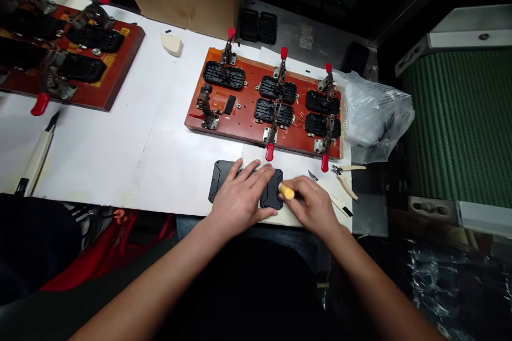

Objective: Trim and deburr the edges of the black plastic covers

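Note:
A black plastic case [274, 187] with angular raised lines lies flat on the white-covered table before me. My left hand [240, 194] is spread over the case, fingers stretched out, hiding its middle. At the case's right edge, my right hand [310, 201] is closed around a small tool with a yellow rounded end [287, 191]. Its working tip is hidden, so I cannot tell its exact kind. Just beyond the case is a red-brown fixture board [248, 129]. Several black plastic parts sit on it, most under toggle clamps with red handles [270, 152].
On my right lie cutting pliers [347, 176], a pale-handled knife [334, 198] and a clear plastic bag [372, 112], beside a green conveyor belt [460, 128]. A second fixture board [120, 72] and another knife [38, 157] are left. A cardboard box [192, 2] stands behind.

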`<action>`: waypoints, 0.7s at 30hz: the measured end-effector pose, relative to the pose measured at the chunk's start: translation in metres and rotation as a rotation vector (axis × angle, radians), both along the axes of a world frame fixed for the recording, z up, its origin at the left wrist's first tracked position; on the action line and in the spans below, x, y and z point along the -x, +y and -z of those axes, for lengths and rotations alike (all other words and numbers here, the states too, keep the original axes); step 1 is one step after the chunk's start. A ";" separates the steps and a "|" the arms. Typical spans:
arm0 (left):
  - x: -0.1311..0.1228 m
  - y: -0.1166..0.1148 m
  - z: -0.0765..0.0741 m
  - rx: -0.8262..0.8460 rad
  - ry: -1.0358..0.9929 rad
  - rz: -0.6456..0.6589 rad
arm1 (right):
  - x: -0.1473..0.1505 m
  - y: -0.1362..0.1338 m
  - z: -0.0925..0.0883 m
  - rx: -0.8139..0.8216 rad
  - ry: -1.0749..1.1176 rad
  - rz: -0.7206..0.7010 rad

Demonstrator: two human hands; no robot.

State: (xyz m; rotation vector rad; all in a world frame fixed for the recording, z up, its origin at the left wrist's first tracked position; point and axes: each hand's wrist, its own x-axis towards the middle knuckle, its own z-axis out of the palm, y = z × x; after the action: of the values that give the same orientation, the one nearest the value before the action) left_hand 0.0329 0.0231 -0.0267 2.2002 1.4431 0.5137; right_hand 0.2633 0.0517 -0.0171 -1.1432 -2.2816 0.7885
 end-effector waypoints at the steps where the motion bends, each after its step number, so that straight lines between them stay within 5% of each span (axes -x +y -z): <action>1: 0.000 0.000 0.000 0.004 0.001 0.006 | 0.001 0.000 -0.001 0.019 -0.001 -0.031; 7: -0.001 0.001 -0.001 0.005 0.022 0.010 | 0.008 0.010 0.001 -0.043 -0.058 -0.002; 12: 0.000 0.000 -0.003 0.004 0.015 0.012 | -0.006 -0.022 -0.005 0.085 0.001 -0.010; 18: -0.010 -0.003 -0.011 0.013 0.090 0.009 | -0.031 -0.060 -0.002 0.217 0.252 0.540; 21: -0.039 -0.001 -0.013 0.027 0.096 0.038 | -0.031 -0.068 -0.002 0.251 0.377 0.620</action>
State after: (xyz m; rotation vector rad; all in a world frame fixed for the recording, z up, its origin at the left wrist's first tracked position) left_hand 0.0716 0.0220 -0.0135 2.2533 1.4454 0.3781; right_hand 0.2943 -0.0161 -0.0154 -1.5475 -1.4289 0.9441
